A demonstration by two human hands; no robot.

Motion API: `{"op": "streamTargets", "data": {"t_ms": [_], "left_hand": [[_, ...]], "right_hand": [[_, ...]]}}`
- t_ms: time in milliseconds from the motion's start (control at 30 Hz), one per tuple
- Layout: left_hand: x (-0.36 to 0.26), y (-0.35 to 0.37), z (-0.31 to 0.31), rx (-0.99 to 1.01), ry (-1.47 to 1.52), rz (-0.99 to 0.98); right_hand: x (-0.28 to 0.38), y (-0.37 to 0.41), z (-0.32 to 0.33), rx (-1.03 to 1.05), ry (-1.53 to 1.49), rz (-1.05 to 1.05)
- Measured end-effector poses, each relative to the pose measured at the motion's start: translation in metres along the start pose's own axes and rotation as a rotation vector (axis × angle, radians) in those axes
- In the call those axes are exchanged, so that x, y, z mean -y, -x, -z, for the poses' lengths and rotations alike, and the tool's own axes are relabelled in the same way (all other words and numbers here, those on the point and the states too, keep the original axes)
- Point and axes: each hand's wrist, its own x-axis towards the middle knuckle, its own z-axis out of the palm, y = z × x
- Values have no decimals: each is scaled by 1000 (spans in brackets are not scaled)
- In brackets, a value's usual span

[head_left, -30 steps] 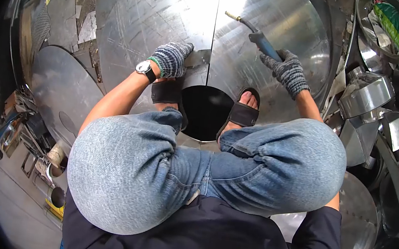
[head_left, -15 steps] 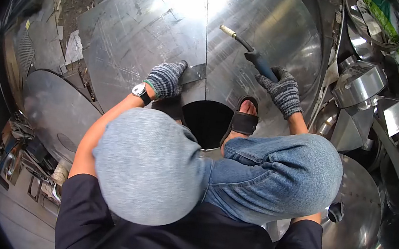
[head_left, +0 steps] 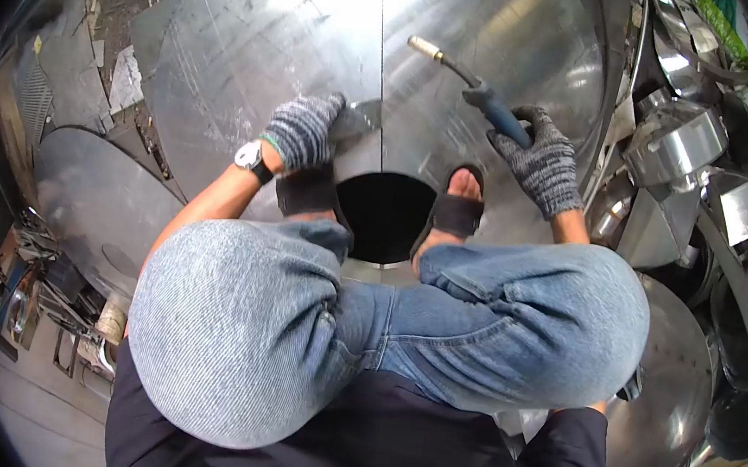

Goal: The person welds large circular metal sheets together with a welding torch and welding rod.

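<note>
My right hand [head_left: 543, 161], in a grey striped knit glove, is closed round the blue handle of a welding torch [head_left: 499, 113]. The torch's brass-coloured nozzle points up and left, above a large round metal sheet [head_left: 255, 60] with a straight seam down its middle. My left hand [head_left: 305, 127], gloved alike and with a watch at the wrist, is closed on a small flat metal piece [head_left: 360, 120]. That piece reaches to the seam, just above the dark round hole [head_left: 383, 216] in the sheet. Its end under my fingers is hidden.
My sandalled feet [head_left: 458, 211] stand on either side of the hole. Metal rings and offcuts [head_left: 678, 150] are heaped at the right. Another round sheet [head_left: 98, 200] lies at the left, and a metal disc [head_left: 667, 391] is at the lower right.
My left knee has swung outward to the left, showing more of my left foot. Both hands appear slightly higher in view, still holding the torch and the metal piece.
</note>
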Motion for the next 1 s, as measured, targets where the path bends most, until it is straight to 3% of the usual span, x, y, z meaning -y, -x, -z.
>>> {"op": "streamTargets", "data": {"t_ms": [100, 267, 333, 400, 467, 533, 600, 733, 900, 1000], "left_hand": [[4, 0, 0, 3, 13, -8], [0, 1, 1, -4, 24, 25], [-1, 0, 4, 28, 14, 21], [-1, -2, 8, 22, 16, 13], [-1, -1, 6, 40, 35, 11], [1, -1, 4, 33, 40, 16], [4, 2, -3, 13, 69, 0], [7, -3, -1, -52, 31, -33], [-3, -1, 10, 61, 39, 26], [8, -3, 1, 90, 41, 10]], "right_hand": [[21, -16, 26, 135, 129, 148], [52, 3, 57, 242, 377, 203], [46, 8, 55, 295, 172, 283], [41, 5, 43, 219, 48, 349], [55, 5, 41, 462, 182, 322], [54, 6, 31, 508, 219, 360], [59, 13, 31, 743, 343, 257], [71, 23, 38, 802, 434, 272], [101, 32, 45, 931, 510, 228], [93, 22, 37, 809, 433, 358]]}}
